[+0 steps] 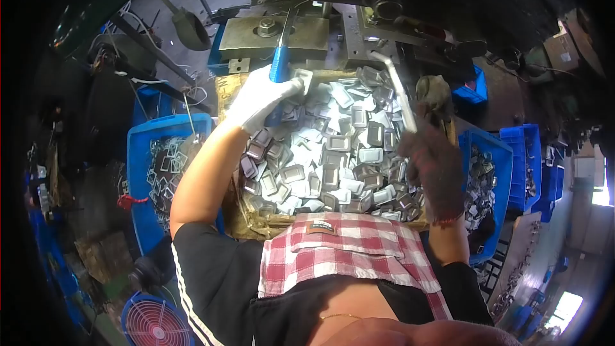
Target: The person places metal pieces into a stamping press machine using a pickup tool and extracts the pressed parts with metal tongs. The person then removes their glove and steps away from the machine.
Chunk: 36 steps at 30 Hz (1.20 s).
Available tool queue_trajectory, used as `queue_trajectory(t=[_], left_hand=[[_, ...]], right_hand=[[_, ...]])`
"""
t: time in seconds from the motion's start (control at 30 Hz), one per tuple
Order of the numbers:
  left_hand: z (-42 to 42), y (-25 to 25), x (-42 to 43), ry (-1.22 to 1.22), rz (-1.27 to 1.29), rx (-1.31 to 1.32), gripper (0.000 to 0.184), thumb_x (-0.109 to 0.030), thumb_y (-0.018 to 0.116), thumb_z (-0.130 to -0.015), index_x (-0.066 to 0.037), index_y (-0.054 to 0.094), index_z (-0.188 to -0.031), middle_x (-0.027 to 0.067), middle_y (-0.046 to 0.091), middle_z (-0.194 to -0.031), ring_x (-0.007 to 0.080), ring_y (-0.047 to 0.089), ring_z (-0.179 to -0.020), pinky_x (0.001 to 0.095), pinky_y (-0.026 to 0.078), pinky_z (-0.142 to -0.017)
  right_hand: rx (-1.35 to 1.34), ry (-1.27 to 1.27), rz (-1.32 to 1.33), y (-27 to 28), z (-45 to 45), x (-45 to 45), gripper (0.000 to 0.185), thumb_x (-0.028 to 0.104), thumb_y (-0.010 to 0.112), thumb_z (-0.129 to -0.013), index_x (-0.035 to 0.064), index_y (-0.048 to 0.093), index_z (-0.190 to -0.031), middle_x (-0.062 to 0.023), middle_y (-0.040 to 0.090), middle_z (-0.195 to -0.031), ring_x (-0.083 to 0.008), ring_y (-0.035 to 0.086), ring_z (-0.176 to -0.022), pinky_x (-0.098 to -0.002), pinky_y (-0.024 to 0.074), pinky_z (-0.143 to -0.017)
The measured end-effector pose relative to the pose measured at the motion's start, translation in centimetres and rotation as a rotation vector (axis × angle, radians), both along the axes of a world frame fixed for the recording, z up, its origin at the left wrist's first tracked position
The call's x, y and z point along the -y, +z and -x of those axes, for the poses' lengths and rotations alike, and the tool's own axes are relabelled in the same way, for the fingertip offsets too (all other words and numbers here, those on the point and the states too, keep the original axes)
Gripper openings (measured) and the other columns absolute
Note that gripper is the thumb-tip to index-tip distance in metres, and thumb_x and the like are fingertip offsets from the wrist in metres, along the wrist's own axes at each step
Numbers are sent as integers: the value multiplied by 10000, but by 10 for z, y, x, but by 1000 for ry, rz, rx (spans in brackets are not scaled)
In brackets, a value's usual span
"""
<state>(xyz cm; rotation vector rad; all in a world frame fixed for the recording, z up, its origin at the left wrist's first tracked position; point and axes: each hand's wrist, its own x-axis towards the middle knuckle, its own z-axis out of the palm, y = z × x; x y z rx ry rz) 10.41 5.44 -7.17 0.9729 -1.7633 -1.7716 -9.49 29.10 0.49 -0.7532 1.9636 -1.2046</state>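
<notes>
My left hand [262,97], in a white glove, is closed round a blue-handled tool [279,63] whose thin metal tip points up at the press. A small metal part [303,81] sits at its fingertips. My right hand [430,163], in a dark glove, is closed on a pale metal rod [398,90] that slants up and left to the machine. Between the hands lies a heap of small rectangular metal parts [337,143] in a wooden-edged tray [256,222].
The press's steel block [274,36] stands just beyond the heap. A blue bin [136,154] of thin frames is at the left, and another blue bin [503,173] of parts at the right. A blue fan [154,321] stands at the lower left.
</notes>
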Motion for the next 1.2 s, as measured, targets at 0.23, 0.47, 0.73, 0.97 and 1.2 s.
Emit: queue_trajectory(t=[0.23, 0.47, 0.73, 0.97, 1.2], left_hand=[[11, 6, -8, -48, -435, -162, 285, -222, 722, -891, -23, 650, -1082, 74, 697, -926, 146, 658, -760, 293, 545, -704], [3, 4, -4, 26, -149, 2, 295, -191, 732, -856, -21, 654, -1084, 63, 694, -922, 135, 646, -815, 290, 519, -760], [4, 4, -2, -49, -84, 15, 282, -185, 746, -836, -6, 681, -1043, 62, 706, -914, 130, 648, -819, 279, 508, -775], [8, 4, 1, -87, -76, 49, 335, -210, 764, -857, 6, 679, -1099, 57, 706, -893, 119, 638, -781, 279, 510, -733], [27, 16, 26, -230, 582, 561, 385, -363, 642, -939, -2, 661, -1072, 169, 710, -933, 283, 681, -832, 387, 525, -768]], right_hand=[[174, 234, -30, -9, -25, -8, 402, 199, 677, -974, 59, 617, -1346, -36, 725, -891, -33, 545, -598, -232, 450, -529], [-30, 323, -41, -14, -20, -7, 417, 193, 671, -971, 11, 598, -1339, -143, 741, -965, -154, 699, -850, -310, 553, -777], [-61, 382, -65, -13, -21, -4, 395, 179, 682, -960, 5, 618, -1309, -168, 742, -973, -165, 712, -873, -313, 557, -777], [-34, 368, -72, -8, -19, -9, 376, 187, 681, -961, 8, 632, -1287, -135, 749, -940, -160, 711, -843, -311, 558, -744], [-39, 98, -181, 5, -1, -14, 331, 164, 653, -964, 69, 658, -1280, -62, 725, -841, -96, 656, -718, -274, 526, -597]])
